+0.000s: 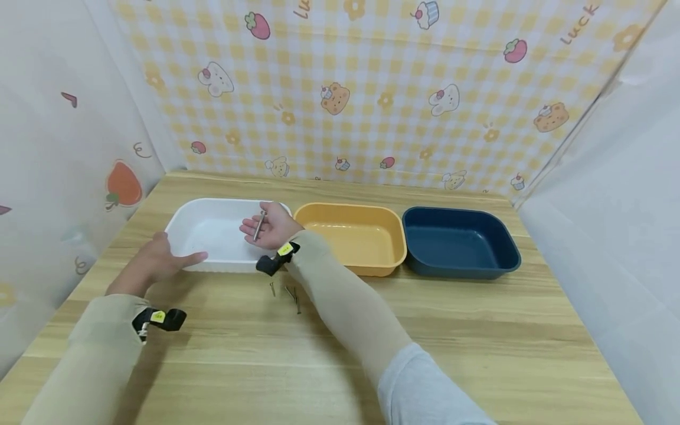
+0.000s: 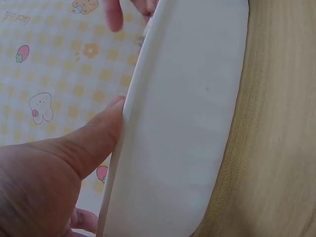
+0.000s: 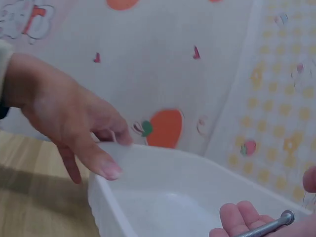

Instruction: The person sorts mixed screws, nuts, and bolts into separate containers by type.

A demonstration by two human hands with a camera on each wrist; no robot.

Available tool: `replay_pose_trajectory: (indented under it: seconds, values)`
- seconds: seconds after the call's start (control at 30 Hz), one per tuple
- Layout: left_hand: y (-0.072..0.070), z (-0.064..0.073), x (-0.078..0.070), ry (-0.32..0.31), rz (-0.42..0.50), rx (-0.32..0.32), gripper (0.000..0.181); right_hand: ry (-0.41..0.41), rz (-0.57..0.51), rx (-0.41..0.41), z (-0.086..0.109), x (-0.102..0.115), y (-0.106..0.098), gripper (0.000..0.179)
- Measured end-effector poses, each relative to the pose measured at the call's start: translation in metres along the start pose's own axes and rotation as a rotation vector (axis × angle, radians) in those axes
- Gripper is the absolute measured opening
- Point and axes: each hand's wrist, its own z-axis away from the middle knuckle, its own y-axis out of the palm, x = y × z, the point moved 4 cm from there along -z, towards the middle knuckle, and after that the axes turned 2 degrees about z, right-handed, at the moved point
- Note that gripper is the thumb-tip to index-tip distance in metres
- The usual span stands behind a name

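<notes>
A white plastic bin stands on the table at the left. My left hand holds its near left corner, the thumb on the front rim and the other fingers around the corner. Over the right part of this bin, my right hand is turned palm up. A long metal bolt lies across its palm and fingers; the right wrist view shows the bolt's round head. The thumb stays apart from the bolt. Several small screws lie on the table in front of the bins, near the right forearm.
A yellow bin stands right beside the white one, and a dark blue bin beside that. The wooden table reaches back to a checked cloth. White sheets hang at both sides.
</notes>
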Motion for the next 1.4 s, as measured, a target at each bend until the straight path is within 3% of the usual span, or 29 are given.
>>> replay_pose_trajectory:
  seconds: [0.13,0.23,0.4,0.6,1.0,1.2,1.4]
  values:
    - [0.002,-0.001,0.000,0.011,0.011,-0.003,0.133,0.023,-0.055,-0.144,-0.021,-0.003,-0.006,0.057]
    - [0.004,-0.002,0.000,0.015,0.015,-0.004,0.132,0.046,-0.038,-0.205,-0.028,-0.006,-0.011,0.057]
    - [0.005,-0.002,-0.003,0.029,0.012,-0.014,0.126,0.049,-0.023,-0.178,-0.021,-0.010,-0.009,0.060]
    - [0.005,-0.003,-0.005,0.051,0.029,-0.024,0.123,0.053,-0.008,-0.204,-0.019,-0.011,-0.006,0.061]
    - [0.005,-0.004,-0.005,0.027,0.020,-0.012,0.127,0.069,0.008,-0.149,-0.018,-0.011,-0.012,0.067]
    - [0.004,-0.002,-0.002,0.020,0.002,-0.005,0.130,0.014,0.012,-0.076,-0.008,-0.003,-0.009,0.063]
    - [0.001,-0.001,0.001,0.012,0.015,-0.001,0.131,-0.067,0.090,0.030,0.009,0.007,-0.005,0.056]
